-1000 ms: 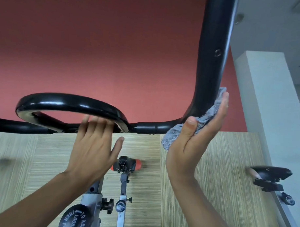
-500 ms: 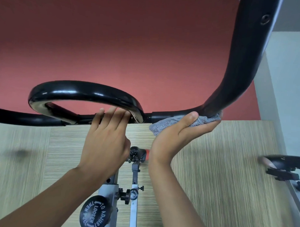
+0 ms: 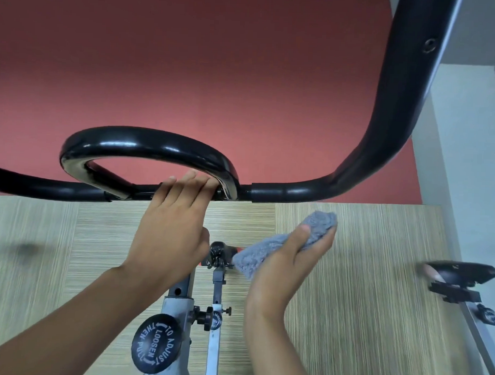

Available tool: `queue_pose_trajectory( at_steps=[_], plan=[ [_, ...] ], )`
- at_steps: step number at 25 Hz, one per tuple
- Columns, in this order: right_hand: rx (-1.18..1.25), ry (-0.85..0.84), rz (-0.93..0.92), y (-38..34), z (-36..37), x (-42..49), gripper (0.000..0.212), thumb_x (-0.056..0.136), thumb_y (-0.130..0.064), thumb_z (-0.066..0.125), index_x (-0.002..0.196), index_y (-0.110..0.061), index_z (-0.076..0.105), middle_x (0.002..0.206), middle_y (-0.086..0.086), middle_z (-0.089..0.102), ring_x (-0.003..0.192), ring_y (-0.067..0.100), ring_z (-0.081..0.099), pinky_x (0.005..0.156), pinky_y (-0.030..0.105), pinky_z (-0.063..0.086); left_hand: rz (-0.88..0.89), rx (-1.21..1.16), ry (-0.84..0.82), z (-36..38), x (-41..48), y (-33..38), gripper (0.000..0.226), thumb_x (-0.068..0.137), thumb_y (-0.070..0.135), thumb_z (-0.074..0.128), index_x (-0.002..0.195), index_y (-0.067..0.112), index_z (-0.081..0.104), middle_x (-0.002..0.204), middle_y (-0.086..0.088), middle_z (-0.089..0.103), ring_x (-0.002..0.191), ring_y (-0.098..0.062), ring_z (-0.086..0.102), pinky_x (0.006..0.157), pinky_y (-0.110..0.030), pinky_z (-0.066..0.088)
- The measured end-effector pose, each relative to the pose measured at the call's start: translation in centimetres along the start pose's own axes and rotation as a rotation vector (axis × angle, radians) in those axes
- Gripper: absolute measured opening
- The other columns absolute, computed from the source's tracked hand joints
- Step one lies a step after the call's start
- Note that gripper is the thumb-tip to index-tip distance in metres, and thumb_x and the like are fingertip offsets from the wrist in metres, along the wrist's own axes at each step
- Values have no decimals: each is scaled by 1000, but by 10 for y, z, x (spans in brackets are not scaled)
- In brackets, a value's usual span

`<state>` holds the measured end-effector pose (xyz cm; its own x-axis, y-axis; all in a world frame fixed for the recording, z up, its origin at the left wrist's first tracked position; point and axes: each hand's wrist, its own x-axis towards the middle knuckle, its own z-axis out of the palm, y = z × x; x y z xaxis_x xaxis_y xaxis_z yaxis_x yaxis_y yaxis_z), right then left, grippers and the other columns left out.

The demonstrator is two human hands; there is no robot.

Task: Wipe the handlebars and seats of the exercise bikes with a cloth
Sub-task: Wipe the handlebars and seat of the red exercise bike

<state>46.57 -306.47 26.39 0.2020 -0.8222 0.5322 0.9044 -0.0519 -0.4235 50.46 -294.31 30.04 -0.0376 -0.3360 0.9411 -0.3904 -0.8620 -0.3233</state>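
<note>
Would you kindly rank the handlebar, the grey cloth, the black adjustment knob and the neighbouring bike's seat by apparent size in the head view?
1. handlebar
2. grey cloth, partly hidden in the right hand
3. adjustment knob and neighbouring seat look about alike; the seat is farther off, so unranked.

You had two hands up, left hand (image 3: 169, 235) and right hand (image 3: 288, 267), with one handlebar (image 3: 147, 144), one cloth (image 3: 255, 257), one seat (image 3: 459, 272) far right.
</note>
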Motion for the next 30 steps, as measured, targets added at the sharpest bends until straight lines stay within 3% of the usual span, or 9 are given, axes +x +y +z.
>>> queue_pose_trajectory(
  at_steps=[5, 8, 10, 13, 16, 21, 24, 27, 30],
  plan=[
    [-46, -39, -153, -17, 36, 11, 62, 108, -41, 31, 157, -36, -7, 165, -18, -4, 150, -3, 6, 123, 25, 13, 17, -47, 2, 0, 1, -4, 75, 51, 2, 65, 125, 7, 49, 120, -18, 62, 115, -35, 54, 104, -41, 27],
    [-108, -140, -183, -2, 32, -11, 60, 107, -38, 34, 158, -38, 2, 165, -20, 6, 149, -4, 13, 125, 34, 18, 34, -122, -34, -4, 4, -11, 66, 62, 16, 52, 127, 7, 53, 123, -17, 63, 117, -30, 50, 103, -36, 28],
    [-170, -199, -246, 7, 11, -26, 55, 108, -28, 35, 157, -37, 13, 163, -21, 16, 148, -4, 17, 123, 33, 23, 17, -174, -73, -10, 5, -13, 65, 67, 10, 49, 132, 7, 56, 130, -14, 62, 123, -32, 53, 107, -35, 32],
    [-315, -385, -616, 0, -17, -19, 63, 104, -1, 37, 157, -26, 16, 167, -10, 8, 154, 12, 6, 124, 30, 19, -5, -250, -108, -17, 6, -17, 72, 70, -11, 53, 139, 10, 53, 140, -8, 56, 131, -29, 48, 110, -34, 28],
    [-812, -560, -854, -14, -6, 17, 84, 84, 17, 44, 157, -17, 21, 167, 4, 9, 154, 34, -3, 124, 49, 13, -2, -198, -101, -16, 5, -12, 73, 63, -11, 55, 134, 7, 55, 132, -12, 61, 122, -32, 54, 107, -34, 33],
    [-1288, -678, -984, -34, 2, 40, 77, 75, 7, 27, 150, -6, 35, 156, 13, 34, 150, 43, 13, 121, 53, 6, -42, -162, -81, -11, 1, -3, 74, 54, -5, 62, 128, 7, 57, 122, -11, 65, 113, -30, 57, 104, -37, 30],
    [-1364, -754, -998, -42, 5, 52, 61, 87, -3, 31, 149, -7, 36, 151, 12, 39, 148, 41, 22, 122, 53, 7, -32, -156, -104, -14, 1, -3, 75, 54, -4, 67, 128, 7, 57, 121, -10, 65, 113, -30, 57, 105, -38, 32],
    [-1359, -742, -1063, -41, 5, 58, 47, 99, -21, 50, 144, -11, 43, 143, 9, 48, 142, 39, 35, 120, 52, 23, -45, -159, -113, -17, 0, -1, 68, 59, 8, 62, 126, 8, 58, 116, -9, 65, 110, -29, 56, 105, -41, 37],
    [-1303, -789, -1047, -41, -1, 59, 42, 99, -14, 50, 141, -10, 46, 138, 10, 51, 136, 38, 42, 119, 51, 27, -84, -172, -128, -22, 1, 5, 58, 64, 26, 48, 118, 8, 61, 104, -7, 65, 100, -30, 58, 103, -40, 36]
  ],
)
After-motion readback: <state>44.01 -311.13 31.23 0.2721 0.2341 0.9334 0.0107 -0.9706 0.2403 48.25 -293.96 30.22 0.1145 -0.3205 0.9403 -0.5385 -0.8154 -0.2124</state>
